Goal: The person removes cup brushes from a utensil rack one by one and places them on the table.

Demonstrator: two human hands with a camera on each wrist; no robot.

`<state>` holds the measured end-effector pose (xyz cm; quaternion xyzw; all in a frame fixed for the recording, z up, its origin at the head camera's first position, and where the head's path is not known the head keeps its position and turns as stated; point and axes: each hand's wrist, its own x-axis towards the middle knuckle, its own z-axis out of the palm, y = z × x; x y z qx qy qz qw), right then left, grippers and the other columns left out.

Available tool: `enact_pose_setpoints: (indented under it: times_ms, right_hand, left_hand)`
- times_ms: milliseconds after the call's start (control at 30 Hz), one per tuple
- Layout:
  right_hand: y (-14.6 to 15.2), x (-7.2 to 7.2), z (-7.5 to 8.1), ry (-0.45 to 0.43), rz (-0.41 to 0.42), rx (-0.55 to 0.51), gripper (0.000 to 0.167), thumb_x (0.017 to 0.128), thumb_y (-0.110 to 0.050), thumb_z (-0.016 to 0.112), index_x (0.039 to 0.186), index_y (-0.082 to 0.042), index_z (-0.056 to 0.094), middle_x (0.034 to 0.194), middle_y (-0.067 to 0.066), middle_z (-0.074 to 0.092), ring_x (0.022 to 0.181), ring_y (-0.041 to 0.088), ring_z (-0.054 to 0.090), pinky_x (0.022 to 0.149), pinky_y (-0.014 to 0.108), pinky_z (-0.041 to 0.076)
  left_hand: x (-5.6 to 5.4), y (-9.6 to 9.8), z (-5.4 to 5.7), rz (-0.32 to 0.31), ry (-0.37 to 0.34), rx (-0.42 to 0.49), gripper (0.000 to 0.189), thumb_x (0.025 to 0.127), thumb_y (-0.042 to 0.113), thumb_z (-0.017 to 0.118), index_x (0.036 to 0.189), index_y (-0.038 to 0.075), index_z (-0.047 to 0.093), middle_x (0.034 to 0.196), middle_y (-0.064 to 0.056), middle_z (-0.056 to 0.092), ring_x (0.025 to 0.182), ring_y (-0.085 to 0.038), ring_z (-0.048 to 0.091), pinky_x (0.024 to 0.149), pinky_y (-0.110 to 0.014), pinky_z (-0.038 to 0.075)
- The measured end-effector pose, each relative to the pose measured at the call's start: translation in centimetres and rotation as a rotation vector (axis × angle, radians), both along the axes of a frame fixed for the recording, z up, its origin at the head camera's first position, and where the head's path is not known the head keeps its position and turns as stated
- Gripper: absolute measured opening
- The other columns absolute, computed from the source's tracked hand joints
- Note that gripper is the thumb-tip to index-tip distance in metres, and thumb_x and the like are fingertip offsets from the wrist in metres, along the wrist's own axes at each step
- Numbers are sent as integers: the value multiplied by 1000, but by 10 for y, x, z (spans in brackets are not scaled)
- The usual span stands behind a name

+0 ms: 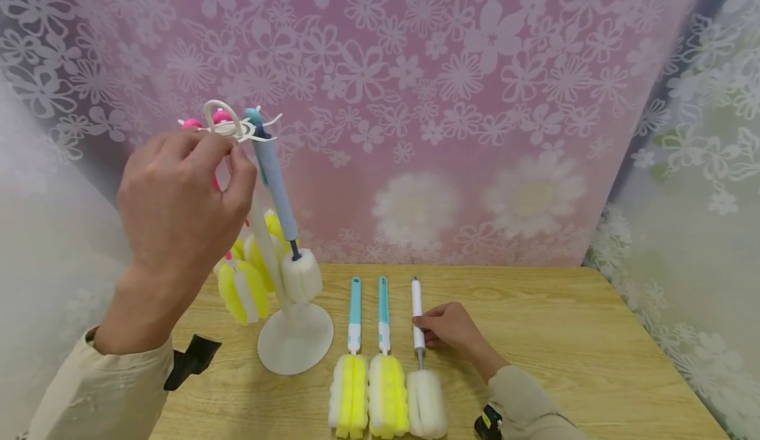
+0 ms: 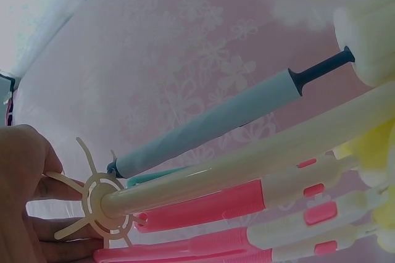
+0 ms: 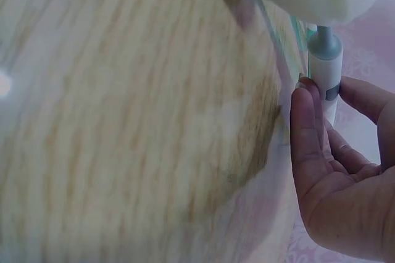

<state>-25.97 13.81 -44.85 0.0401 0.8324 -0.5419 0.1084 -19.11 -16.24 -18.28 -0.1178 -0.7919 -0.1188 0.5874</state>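
My left hand [image 1: 181, 199] grips the hooked top of a white display stand [image 1: 295, 341]. In the left wrist view its fingers [image 2: 46, 186] curl at the ring of hooks [image 2: 102, 204]. From the hooks hang a blue-handled sponge brush [image 1: 276, 189] with a white head and several pink-handled brushes [image 2: 197, 204]. Lower right, my right hand [image 1: 454, 328] pinches the white handle of a bottle brush [image 1: 426, 404] with a white sponge head. The right wrist view shows thumb and fingers on either side of that handle [image 3: 325, 75].
Left of the white-handled brush, two teal-handled sponge brushes [image 1: 350, 394] with yellow and white heads lie side by side on the wooden table [image 1: 552, 334]. Behind the table hangs a pink flowered curtain [image 1: 451, 130]; pale flowered sheets [image 1: 706, 229] flank both sides.
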Motion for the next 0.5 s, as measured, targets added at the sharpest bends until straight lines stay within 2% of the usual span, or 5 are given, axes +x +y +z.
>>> enact_pose_setpoints:
  times_ms: [300,500]
  right_hand:
    - [1,3,-1,36,24,71,21,85,-17,72,89,4,70,71,6,66,62,17,64,59,31,56]
    - [7,4,-1,73,48,72,23,87,-18,69,91,4,70,74,7,68,66,20,66,62,33,56]
  left_hand:
    - [1,-1,1,-20,-14,2,32,91,20,46,84,-1,70,80,-20,65,73,-39,55,66,-54,43]
    - [5,-4,3,-33,-85,-11,35,91,23,47,94,-2,71,95,-22,65,99,-41,54,83,-56,40]
